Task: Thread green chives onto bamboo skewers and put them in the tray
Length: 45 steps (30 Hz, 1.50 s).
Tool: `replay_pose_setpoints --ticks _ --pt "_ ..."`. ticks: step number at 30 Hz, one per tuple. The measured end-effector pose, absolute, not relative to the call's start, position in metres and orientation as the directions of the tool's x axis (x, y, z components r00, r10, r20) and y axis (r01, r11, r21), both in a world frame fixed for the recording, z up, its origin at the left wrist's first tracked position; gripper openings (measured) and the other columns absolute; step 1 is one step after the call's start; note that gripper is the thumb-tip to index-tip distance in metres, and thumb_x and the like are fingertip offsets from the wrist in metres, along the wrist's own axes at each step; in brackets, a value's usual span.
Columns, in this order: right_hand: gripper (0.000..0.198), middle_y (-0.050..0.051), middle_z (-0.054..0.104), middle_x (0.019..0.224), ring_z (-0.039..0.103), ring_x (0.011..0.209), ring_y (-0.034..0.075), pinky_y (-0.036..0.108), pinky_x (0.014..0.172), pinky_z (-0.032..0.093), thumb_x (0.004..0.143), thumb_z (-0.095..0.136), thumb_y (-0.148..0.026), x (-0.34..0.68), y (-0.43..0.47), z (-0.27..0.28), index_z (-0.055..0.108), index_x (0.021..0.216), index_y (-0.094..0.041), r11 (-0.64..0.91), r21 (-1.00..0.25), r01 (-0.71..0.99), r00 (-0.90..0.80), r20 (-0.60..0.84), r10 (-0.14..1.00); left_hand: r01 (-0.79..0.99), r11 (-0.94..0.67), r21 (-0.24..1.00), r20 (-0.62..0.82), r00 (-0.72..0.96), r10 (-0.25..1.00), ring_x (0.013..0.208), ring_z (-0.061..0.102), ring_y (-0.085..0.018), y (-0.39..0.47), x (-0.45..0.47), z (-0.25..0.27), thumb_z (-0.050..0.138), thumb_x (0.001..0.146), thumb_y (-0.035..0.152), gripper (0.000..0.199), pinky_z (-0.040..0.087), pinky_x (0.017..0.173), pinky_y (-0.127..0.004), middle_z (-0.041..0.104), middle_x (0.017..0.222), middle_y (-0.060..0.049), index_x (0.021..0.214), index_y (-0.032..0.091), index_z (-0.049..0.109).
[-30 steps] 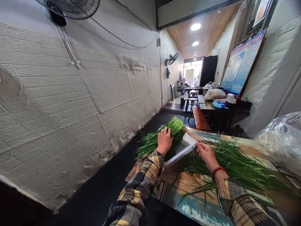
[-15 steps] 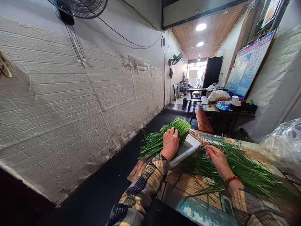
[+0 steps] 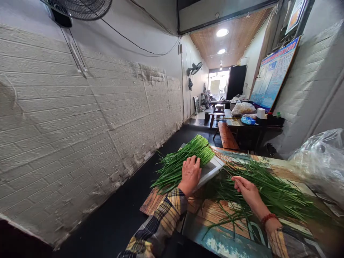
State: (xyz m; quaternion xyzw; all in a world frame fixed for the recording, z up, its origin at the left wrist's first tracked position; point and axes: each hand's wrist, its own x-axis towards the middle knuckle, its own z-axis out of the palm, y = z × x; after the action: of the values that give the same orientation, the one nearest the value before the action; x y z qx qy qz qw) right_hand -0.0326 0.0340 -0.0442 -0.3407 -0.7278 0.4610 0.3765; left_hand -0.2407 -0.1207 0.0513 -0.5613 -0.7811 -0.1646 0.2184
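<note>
Presently, in the head view, my left hand (image 3: 190, 174) rests loosely spread on the green bundle (image 3: 176, 163), which slants near-left to far-right over the white tray (image 3: 214, 167), while my farther right hand (image 3: 245, 188) pinches nothing I can discern.

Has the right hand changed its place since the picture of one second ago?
Yes. Judged against the corner of the white tray, the right hand has moved away, to the right and lower in the picture.
</note>
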Motion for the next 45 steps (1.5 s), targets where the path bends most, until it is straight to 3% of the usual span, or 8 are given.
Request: replay_pose_setpoints --ticks 16,34,45 --pt "0.041 0.000 0.057 0.059 0.051 0.051 0.014 0.026 0.052 0.039 0.084 0.044 -0.050 -0.070 0.009 -0.008 0.069 0.090 -0.017 0.435 -0.900 0.037 -0.508 0.358 0.783 0.906 0.423 0.034 0.614 -0.353 0.706 0.114 0.045 -0.026 -0.144 -0.263 0.061 0.050 0.085 0.024 0.039 0.040 0.094 -0.039 0.050 0.130 -0.009 0.123 0.020 0.052" --pt "0.042 0.002 0.064 0.061 0.051 0.049 0.015 0.026 0.050 0.037 0.084 0.041 -0.046 -0.084 0.056 0.007 0.070 0.094 -0.017 0.471 -0.862 0.187 -0.395 0.373 0.839 0.908 0.418 -0.016 0.648 -0.309 0.696 0.106 0.048 -0.025 -0.080 -0.273 0.075 0.052 0.084 0.023 0.036 0.040 0.089 -0.038 0.053 0.122 -0.010 0.119 0.016 0.055" --pt "0.038 0.005 0.067 0.058 0.055 0.044 0.016 0.026 0.048 0.038 0.079 0.047 -0.050 -0.092 0.054 0.009 0.066 0.074 -0.017 0.394 -0.884 0.252 -0.328 0.305 0.894 0.901 0.434 0.012 0.641 -0.340 0.688 0.104 0.048 -0.024 -0.076 -0.274 0.071 0.054 0.084 0.023 0.033 0.040 0.088 -0.037 0.054 0.120 -0.010 0.116 0.016 0.056"
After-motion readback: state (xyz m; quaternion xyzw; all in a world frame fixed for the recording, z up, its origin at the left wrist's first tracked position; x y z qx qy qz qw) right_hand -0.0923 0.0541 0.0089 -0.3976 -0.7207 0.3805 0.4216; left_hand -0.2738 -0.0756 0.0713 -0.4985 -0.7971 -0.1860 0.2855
